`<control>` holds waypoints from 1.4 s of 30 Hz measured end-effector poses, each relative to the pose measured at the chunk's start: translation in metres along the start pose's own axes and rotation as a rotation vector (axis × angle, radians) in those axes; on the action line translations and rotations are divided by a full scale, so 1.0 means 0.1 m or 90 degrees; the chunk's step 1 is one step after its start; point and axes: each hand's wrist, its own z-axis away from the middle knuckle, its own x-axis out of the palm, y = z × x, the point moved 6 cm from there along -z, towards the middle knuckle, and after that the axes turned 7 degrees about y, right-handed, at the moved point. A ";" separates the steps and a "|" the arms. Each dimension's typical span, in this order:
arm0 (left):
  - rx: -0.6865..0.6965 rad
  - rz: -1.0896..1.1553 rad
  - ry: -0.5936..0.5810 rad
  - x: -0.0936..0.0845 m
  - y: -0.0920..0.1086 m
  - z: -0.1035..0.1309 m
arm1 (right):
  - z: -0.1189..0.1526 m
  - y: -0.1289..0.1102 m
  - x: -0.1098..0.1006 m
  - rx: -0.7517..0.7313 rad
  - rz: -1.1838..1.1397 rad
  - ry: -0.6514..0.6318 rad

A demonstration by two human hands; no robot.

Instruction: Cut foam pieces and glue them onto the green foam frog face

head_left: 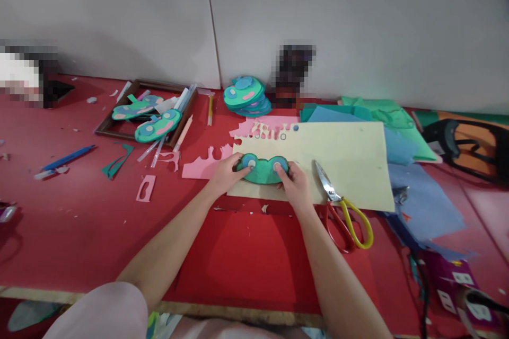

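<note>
Between both hands is a green felt frog face [262, 171] with round blue eyes and pale discs on them. My left hand [226, 175] grips its left end, with the thumb on the left eye. On the right end, my right hand [296, 185] pinches it with the thumb over the other eye. Beneath the hands lies a cream felt sheet [345, 159] with a ragged left edge. Scissors [338, 201] with one red and one yellow handle rest on the sheet's front edge, blades apart, right of my right hand. Cut pink felt [207, 163] lies near my left hand.
Finished-looking frog faces [243, 92] are stacked by the wall, and two more lie in a brown tray [104, 135] with glue sticks. Blue felt [425, 201] and green felt [401, 122] lie right. A blue pen [69, 158] and a purple box [451, 280] are on the red table.
</note>
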 end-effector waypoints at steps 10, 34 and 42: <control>-0.003 -0.001 -0.006 0.01 -0.04 -0.01 | 0.00 -0.02 0.00 0.009 0.000 -0.005; -0.005 -0.010 0.001 0.01 -0.02 -0.01 | 0.00 0.02 -0.01 0.035 0.032 0.028; -0.003 -0.015 0.004 0.01 -0.04 -0.01 | 0.00 0.04 -0.03 0.032 0.036 0.040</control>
